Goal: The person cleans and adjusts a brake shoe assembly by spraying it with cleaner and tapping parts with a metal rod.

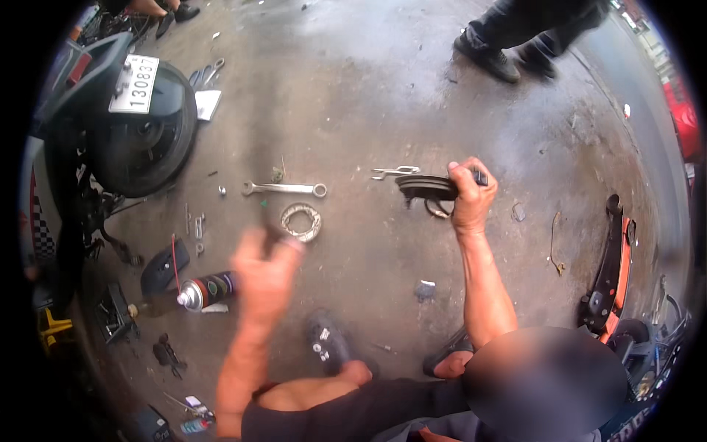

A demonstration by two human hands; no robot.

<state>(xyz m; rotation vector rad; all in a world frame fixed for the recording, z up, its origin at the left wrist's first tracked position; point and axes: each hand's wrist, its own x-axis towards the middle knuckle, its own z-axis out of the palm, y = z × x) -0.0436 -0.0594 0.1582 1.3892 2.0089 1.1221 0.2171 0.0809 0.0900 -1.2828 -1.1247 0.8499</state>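
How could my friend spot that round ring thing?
Start at the motorbike on the left, then look right to the silver wrench. Just below its right end, near the blurred left hand, lies the ring. Unlike the straight wrench, it's a wide circle around a big hole.

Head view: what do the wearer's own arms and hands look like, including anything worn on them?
The left hand and right hand are ungloved. The left forearm and right forearm show no sleeve, watch or band. Motion blurs the left hand, so a ring there cannot be ruled out.
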